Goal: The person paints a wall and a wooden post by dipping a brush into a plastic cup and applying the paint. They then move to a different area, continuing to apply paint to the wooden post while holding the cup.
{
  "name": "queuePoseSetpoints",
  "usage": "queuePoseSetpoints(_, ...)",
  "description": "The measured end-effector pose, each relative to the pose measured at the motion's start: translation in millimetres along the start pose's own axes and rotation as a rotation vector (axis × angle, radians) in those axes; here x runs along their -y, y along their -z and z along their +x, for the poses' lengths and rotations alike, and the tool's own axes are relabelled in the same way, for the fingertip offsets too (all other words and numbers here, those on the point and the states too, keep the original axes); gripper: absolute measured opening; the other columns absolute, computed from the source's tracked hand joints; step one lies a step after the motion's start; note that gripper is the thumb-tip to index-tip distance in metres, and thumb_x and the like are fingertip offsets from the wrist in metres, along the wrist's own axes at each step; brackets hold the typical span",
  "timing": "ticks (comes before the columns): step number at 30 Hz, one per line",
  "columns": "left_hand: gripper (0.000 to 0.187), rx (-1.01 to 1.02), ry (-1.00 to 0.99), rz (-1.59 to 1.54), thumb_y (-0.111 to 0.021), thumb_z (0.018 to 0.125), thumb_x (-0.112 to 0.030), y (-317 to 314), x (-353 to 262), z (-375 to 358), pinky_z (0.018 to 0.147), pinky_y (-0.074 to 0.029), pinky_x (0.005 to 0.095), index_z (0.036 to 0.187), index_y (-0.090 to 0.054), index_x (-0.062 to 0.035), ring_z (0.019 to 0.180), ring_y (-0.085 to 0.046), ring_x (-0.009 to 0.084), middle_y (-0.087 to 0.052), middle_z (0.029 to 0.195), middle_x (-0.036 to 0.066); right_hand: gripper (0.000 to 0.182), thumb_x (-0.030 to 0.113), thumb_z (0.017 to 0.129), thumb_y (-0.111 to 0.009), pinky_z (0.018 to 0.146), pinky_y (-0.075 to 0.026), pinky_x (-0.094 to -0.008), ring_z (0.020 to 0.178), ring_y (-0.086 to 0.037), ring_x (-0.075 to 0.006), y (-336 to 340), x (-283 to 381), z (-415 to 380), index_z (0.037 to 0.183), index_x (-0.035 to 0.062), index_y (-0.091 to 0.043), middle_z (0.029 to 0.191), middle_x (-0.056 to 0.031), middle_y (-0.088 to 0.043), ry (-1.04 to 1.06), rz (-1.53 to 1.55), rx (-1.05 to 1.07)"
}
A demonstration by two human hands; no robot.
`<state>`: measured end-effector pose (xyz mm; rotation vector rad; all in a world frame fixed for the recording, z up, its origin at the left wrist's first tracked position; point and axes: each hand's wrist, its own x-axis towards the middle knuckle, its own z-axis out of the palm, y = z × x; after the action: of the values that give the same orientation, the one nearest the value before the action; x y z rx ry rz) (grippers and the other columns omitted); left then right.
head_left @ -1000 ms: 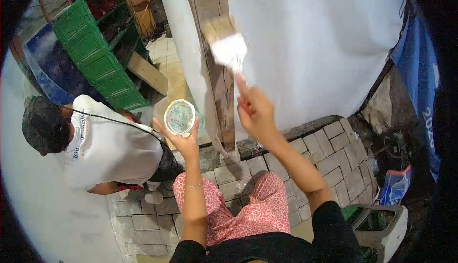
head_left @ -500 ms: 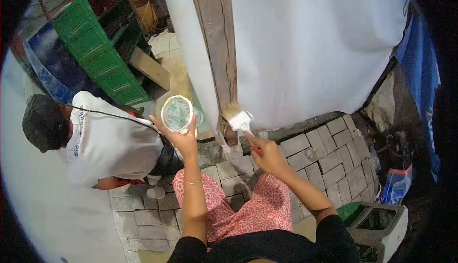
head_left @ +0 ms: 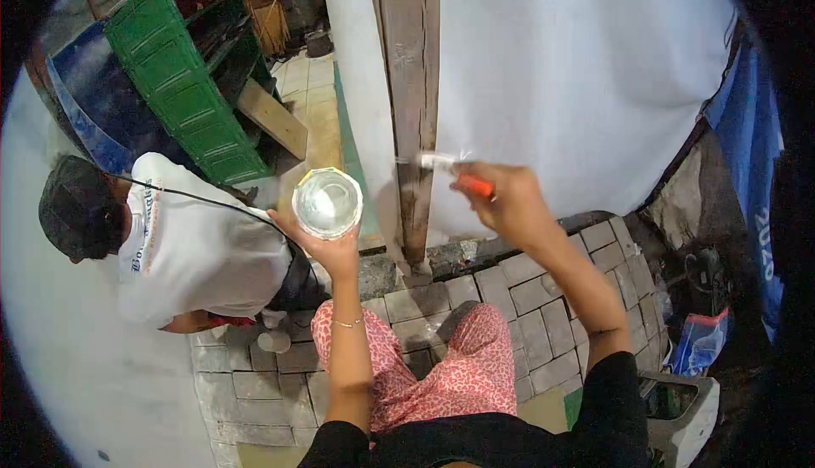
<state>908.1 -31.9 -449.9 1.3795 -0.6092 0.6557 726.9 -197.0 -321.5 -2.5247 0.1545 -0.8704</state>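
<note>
A clear plastic cup [head_left: 328, 205] with white paint inside and on its rim sits in my left hand [head_left: 327, 252], fingers wrapped round it from below. My right hand [head_left: 512, 201] grips a paintbrush [head_left: 475, 184] by its orange-red handle. The brush's white-smeared head points left, its bristles blurred against the brown wooden post [head_left: 412, 69]. White sheeting [head_left: 560, 86] stretches to the right of this post, and a narrower white strip [head_left: 356, 52] runs along its left side.
At the left, a person [head_left: 204, 239] in a white shirt and black cap crouches close to my left arm. Behind them stands a tilted green shelf [head_left: 178, 82]. Grey paving bricks [head_left: 543, 298] lie underfoot. A pale plastic stool [head_left: 692, 417] is at lower right, near a blue bag [head_left: 700, 341].
My right hand has lifted the paintbrush up and to the right from low on the post. The cup in my left hand has tilted, showing more of its inside.
</note>
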Motion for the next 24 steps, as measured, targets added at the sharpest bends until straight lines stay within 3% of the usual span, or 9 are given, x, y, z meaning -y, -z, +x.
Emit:
queuePoseSetpoints(5, 0.135, -0.013, -0.006, 0.012, -0.087, 0.052, 0.001, 1.0, -4.6, 1.0, 0.112, -0.028, 0.0439, 0.149, 0.006, -0.0076, 0.130, -0.036, 0.0288, -0.015, 0.151, 0.017, 0.029, 0.007, 0.072, -0.078, 0.053, -0.047, -0.0281, 0.053, -0.056, -0.0176, 54.7, 54.7, 26.6, 0.099, 0.0061, -0.069, 0.062, -0.0070, -0.057, 0.315, -0.372, -0.371)
queuePoseSetpoints(7, 0.134, -0.013, -0.026, 0.057, -0.086, 0.053, 0.002, 0.2, -4.9, 1.9, 0.112, -0.028, 0.0435, 0.149, 0.006, -0.0075, 0.129, -0.037, 0.0288, -0.015, 0.151, 0.017, 0.034, 0.007, 0.069, -0.080, 0.053, -0.045, -0.0301, 0.056, -0.054, -0.0167, 66.8, 55.8, 36.2, 0.102, 0.0071, -0.070, 0.069, -0.0057, -0.058, 0.410, -0.406, -0.461)
queuePoseSetpoints(9, 0.139, -0.014, 0.019, 0.000, -0.084, 0.049, 0.010, -1.2, -4.7, 2.9, 0.107, -0.039, 0.0424, 0.150, 0.006, -0.0186, 0.126, -0.040, 0.0256, -0.026, 0.146, 0.011, 0.040, 0.005, 0.068, -0.080, 0.054, -0.047, -0.0302, 0.064, -0.056, -0.0164, 77.3, 57.9, 45.3, 0.106, 0.0048, -0.069, 0.084, -0.0080, -0.060, 0.574, -0.567, -0.601)
queuePoseSetpoints(10, 0.139, -0.015, 0.064, -0.067, -0.084, 0.047, 0.010, -1.6, -2.1, 1.9, 0.108, -0.038, 0.0415, 0.150, 0.005, -0.0186, 0.127, -0.039, 0.0256, -0.020, 0.148, 0.009, 0.041, -0.002, 0.069, -0.076, 0.061, -0.053, -0.0296, 0.080, -0.062, -0.0206, 78.1, 55.0, 48.6, 0.109, 0.0021, -0.068, 0.105, -0.0133, -0.061, 0.604, -0.536, -0.614)
queuePoseSetpoints(11, 0.139, -0.018, 0.065, -0.068, -0.084, 0.047, 0.010, -2.3, 1.3, 1.7, 0.108, -0.038, 0.0415, 0.150, 0.005, -0.0186, 0.127, -0.039, 0.0256, -0.020, 0.148, 0.009, 0.041, -0.002, 0.069, -0.076, 0.061, -0.053, -0.0296, 0.080, -0.062, -0.0206, 73.2, 53.1, 48.6, 0.109, 0.0021, -0.068, 0.105, -0.0133, -0.061, 0.608, -0.537, -0.613)
queuePoseSetpoints(14, 0.140, -0.032, 0.035, -0.047, -0.085, 0.046, 0.010, -1.5, 5.0, 0.6, 0.109, -0.037, 0.0405, 0.151, 0.003, -0.0188, 0.130, -0.036, 0.0259, -0.013, 0.151, 0.009, 0.042, -0.013, 0.068, -0.068, 0.078, -0.058, -0.0316, 0.107, -0.061, -0.0328, 37.0, 33.7, 37.7, 0.108, -0.0023, -0.066, 0.120, -0.0216, -0.059, 0.606, -0.182, -0.447)
queuePoseSetpoints(16, 0.138, -0.044, 0.006, 0.090, -0.087, 0.048, 0.006, -1.8, 0.9, -0.6, 0.110, -0.035, 0.0407, 0.150, 0.002, -0.0151, 0.132, -0.033, 0.0268, -0.012, 0.152, 0.011, 0.033, 0.001, 0.074, -0.068, 0.086, -0.054, -0.0385, 0.105, -0.063, -0.0342, 3.8, 14.3, 20.1, 0.106, -0.0033, -0.064, 0.113, -0.0200, -0.063, 0.628, -0.296, -0.403)
queuePoseSetpoints(20, 0.135, -0.029, -0.060, 0.119, -0.088, 0.049, 0.002, 1.9, 8.9, -7.1, 0.112, -0.031, 0.0410, 0.150, 0.001, -0.0102, 0.134, -0.031, 0.0280, -0.010, 0.153, 0.013, 0.027, 0.003, 0.077, -0.065, 0.087, -0.054, -0.0392, 0.106, -0.062, -0.0343, -68.3, -46.5, -31.5, 0.104, -0.0042, -0.064, 0.114, -0.0207, -0.063, 0.614, -0.218, -0.323)
queuePoseSetpoints(24, 0.135, -0.003, -0.078, 0.086, -0.088, 0.050, 0.000, 1.4, 10.5, -11.1, 0.113, -0.027, 0.0423, 0.149, 0.005, -0.0067, 0.132, -0.033, 0.0291, -0.019, 0.148, 0.015, 0.028, 0.003, 0.077, -0.065, 0.090, -0.053, -0.0386, 0.108, -0.062, -0.0327, -108.0, -58.6, -75.1, 0.103, -0.0041, -0.064, 0.116, -0.0197, -0.062, 0.537, -0.155, -0.303)
